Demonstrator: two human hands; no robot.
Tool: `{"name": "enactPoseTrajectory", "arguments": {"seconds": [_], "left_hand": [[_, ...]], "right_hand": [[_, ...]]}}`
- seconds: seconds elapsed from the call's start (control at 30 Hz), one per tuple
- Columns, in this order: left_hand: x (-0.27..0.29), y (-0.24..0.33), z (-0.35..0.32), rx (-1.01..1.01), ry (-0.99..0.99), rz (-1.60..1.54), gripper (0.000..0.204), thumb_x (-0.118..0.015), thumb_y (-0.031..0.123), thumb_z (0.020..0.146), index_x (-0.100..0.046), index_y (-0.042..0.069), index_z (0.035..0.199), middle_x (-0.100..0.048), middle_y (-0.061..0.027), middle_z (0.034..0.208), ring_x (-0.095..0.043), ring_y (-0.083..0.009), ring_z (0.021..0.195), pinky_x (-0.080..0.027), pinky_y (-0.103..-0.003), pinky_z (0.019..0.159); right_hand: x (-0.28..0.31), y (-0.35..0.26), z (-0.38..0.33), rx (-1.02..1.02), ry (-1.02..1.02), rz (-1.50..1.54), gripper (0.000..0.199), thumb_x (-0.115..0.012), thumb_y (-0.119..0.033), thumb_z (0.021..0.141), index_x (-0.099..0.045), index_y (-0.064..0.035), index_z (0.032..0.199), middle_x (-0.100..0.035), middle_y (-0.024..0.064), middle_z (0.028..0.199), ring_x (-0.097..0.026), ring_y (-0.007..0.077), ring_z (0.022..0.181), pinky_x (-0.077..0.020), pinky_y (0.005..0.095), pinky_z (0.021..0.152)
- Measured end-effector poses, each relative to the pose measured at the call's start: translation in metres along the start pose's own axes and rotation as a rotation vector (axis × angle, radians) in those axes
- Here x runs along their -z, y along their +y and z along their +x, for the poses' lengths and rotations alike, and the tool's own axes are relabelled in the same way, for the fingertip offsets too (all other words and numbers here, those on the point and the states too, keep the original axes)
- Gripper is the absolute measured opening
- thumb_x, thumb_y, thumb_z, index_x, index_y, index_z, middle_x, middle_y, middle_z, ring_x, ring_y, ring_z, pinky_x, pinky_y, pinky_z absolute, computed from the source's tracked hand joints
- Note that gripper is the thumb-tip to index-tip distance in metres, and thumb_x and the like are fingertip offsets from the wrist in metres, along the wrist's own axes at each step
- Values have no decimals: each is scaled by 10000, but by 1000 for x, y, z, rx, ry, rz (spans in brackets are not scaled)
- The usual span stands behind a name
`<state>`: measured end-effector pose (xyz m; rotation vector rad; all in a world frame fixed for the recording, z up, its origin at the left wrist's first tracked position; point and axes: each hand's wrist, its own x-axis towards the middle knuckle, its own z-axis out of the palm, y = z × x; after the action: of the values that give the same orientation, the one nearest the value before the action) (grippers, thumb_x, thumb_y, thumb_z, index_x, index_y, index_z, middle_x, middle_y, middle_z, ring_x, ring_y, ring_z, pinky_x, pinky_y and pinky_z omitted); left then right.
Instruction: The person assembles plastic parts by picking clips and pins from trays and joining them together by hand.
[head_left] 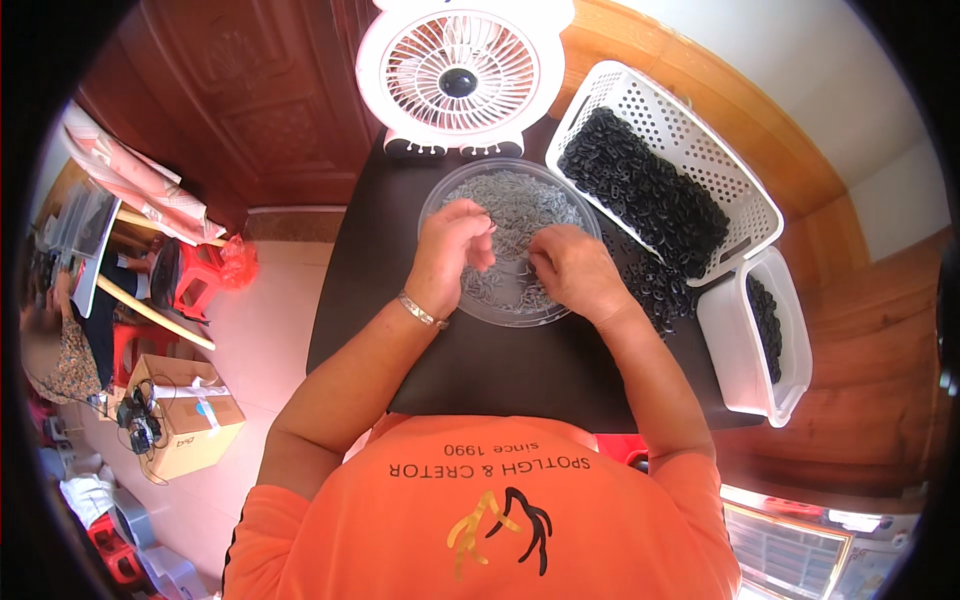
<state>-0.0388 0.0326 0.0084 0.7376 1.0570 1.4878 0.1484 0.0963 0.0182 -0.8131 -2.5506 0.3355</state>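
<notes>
Grey pieces [520, 205] are heaped in a clear round dish [437, 205] that is set in the middle of a dark table [480, 370], straight in front of the person, so that both hands can be worked over it without stretching. The left hand [447, 255] is held above the dish's left half with its fingers curled inward and the tips drawn together, as if something small were pinched; what is pinched, if anything, cannot be told. A metal bracelet [422, 311] is worn on that wrist. The right hand [575, 270] is laid over the dish's right side, knuckles up and fingers bent down toward the pieces; its grip is hidden by the back of the hand, so it cannot be told whether anything is held.

A white perforated basket [745, 190] full of black rings [645, 190] is placed just to the right, tilted toward the dish, and some loose rings [660, 290] are spilled on the table beside the right hand, within easy reach. A white tub [735, 355] with a few more black rings is stood below the basket. A white fan [460, 75] is faced toward the person from the table's far edge. A cardboard box [185, 415] is seen on the floor at left.
</notes>
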Motion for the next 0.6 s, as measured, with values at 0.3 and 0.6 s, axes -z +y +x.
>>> {"name": "enactPoseTrajectory", "arguments": {"seconds": [0.3,0.6], "left_hand": [[2,1,0,17,8,-26,98,-550,144,856,-572,61,808,-559,-12,652,-569,-127,538,-426,-238,494],[1,3,-2,15,-2,-28,102,-546,147,863,-568,60,815,-559,-13,656,-558,-124,536,-420,-234,503]], "right_hand": [[23,-6,9,42,-151,-42,85,-650,-118,765,-641,-57,824,-615,91,826,-592,295,844,-477,402,740],[6,-19,21,142,-334,-252,71,-628,-119,739,-676,-70,758,-639,88,790,-615,288,812,-487,401,717]]}}
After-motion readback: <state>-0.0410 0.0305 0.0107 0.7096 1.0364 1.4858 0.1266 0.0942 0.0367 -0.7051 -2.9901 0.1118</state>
